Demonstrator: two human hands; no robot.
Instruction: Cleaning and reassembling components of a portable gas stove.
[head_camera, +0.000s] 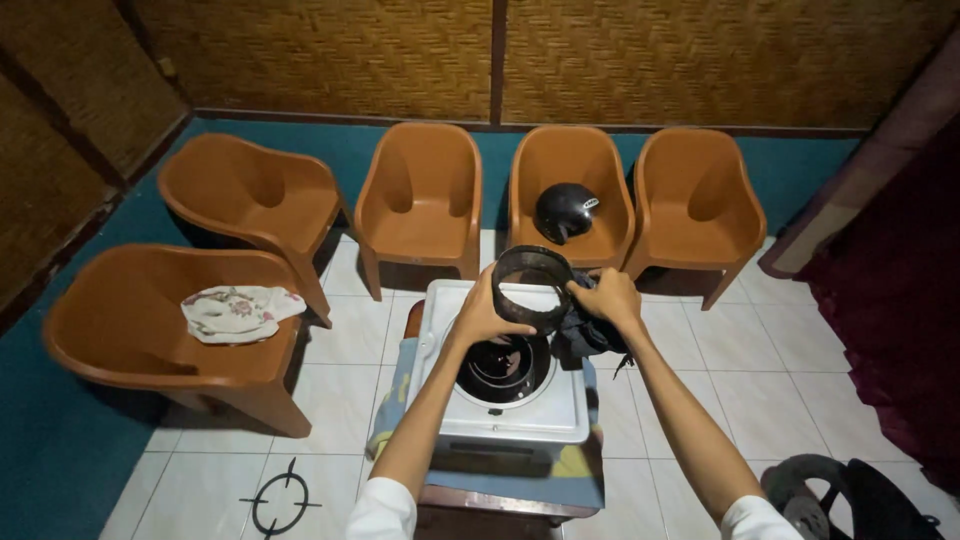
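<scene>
My left hand (484, 312) grips the left side of a black metal ring (533, 287), lifted above a white single-burner stove (505, 408). My right hand (607, 297) holds a dark cloth (583, 335) pressed against the ring's right side. Below the ring, the stove's round black burner well (505, 368) lies exposed. The stove sits on a patterned cloth (395, 385) over a small wooden table (497, 503).
Several orange plastic chairs stand around on the white tiled floor; one (570, 190) holds a black helmet (565, 211), another (150, 330) a floral cloth (238, 311). A black bag (850, 495) lies at the lower right. Woven bamboo walls (400, 55) stand behind.
</scene>
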